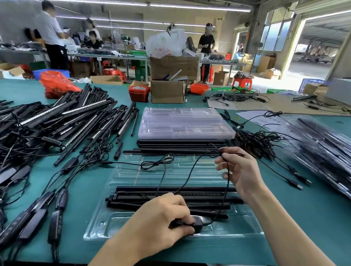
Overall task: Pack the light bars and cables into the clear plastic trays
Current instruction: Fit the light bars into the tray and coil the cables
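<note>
Hands: L hand [162,213] gripping controller [192,223], R hand [241,171] pinching cable [225,191].

L hand [160,212] pinches controller [192,223] in tray [247,228] – R hand [241,171] holds cable [225,191]

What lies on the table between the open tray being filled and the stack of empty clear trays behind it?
In the head view, a row of loose black light bars lies between the open tray and the stack of clear trays, directly against the stack's near edge.
</note>
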`<state>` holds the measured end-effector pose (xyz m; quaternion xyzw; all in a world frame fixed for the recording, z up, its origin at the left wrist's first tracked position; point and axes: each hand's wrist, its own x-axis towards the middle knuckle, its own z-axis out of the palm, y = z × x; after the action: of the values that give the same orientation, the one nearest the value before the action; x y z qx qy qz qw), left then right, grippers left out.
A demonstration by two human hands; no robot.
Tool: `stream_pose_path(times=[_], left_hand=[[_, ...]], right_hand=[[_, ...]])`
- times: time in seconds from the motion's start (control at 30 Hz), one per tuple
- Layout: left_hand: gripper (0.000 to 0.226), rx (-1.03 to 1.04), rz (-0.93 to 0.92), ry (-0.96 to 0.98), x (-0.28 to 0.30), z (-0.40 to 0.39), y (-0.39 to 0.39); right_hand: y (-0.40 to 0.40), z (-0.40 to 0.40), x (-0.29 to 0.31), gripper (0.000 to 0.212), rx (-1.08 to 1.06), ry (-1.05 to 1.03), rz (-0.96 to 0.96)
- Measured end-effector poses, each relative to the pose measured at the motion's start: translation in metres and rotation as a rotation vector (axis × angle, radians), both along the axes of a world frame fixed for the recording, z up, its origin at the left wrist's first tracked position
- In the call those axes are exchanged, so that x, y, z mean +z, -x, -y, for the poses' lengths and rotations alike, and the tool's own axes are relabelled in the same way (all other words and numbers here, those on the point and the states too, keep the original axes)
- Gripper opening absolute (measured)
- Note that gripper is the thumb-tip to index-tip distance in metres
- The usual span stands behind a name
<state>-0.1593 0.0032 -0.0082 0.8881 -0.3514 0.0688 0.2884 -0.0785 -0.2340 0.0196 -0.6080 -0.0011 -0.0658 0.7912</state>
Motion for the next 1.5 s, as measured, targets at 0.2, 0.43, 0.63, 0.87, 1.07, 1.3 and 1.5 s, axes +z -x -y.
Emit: stream_pose_path(times=[0.2,0.43,0.63,0.87,1.07,1.3,1.5], left_hand=[[0.022,-0.082,0.147,-0.059,0.0,-0.006,0.004],[0.03,-0.056,0.256,-0.098,-0.001,-0.002,0.008],[0.059,0.048,0.109,-0.155,0.015,0.005,-0.006],[0.057,0.505,0.087,-0.38,0.038,-0.001,-0.033],[0.057,0.929,0.084,-0.751,0.052,-0.014,-0.028],[0.029,0.755,0.151,-0.155,0.063,-0.032,-0.046],[0.022,0.289,0.185,0.372,0.044,0.02,-0.052]], right_hand=[[0.001,-0.001,-0.005,0.011,0.01,0.019,0.001],[0.001,-0.002,-0.007,0.009,0.012,0.014,-0.006],[0.006,-0.012,-0.008,0.009,0.024,-0.09,-0.008],[0.01,-0.021,-0.008,0.006,0.107,-0.333,0.056],[0.015,-0.021,-0.004,0.004,0.141,-0.394,0.056],[0.016,-0.03,-0.003,0.01,0.173,-0.349,0.068],[0.016,-0.04,-0.002,0.021,0.34,-0.28,0.099]])
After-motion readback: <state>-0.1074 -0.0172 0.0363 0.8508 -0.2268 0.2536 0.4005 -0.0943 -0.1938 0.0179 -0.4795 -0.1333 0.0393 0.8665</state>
